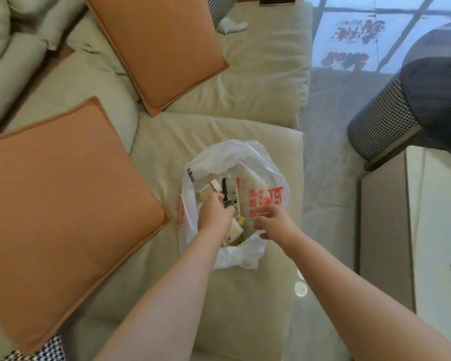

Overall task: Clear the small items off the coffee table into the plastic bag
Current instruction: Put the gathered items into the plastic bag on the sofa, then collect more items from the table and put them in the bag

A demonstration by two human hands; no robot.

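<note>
A white plastic bag [245, 162] with red print lies open on the pale green sofa seat [167, 152]. Inside it I see several small items: a black stick-shaped thing [224, 190], small white boxes [206, 191] and a yellow-edged packet [241, 221]. My left hand [214, 213] is inside the bag's mouth with fingers curled round the lower end of the black thing. My right hand [274, 221] hovers over the bag's near right rim, fingers loosely bent, thumb near the plastic; whether it touches the plastic is unclear.
Two orange cushions [63, 204] [156, 48] lie on the sofa left and behind the bag. A glossy floor [328, 178] runs on the right. A checkered stool [385, 126] and a pale table edge [427, 230] stand at right. A white cloth [231, 24] lies far back.
</note>
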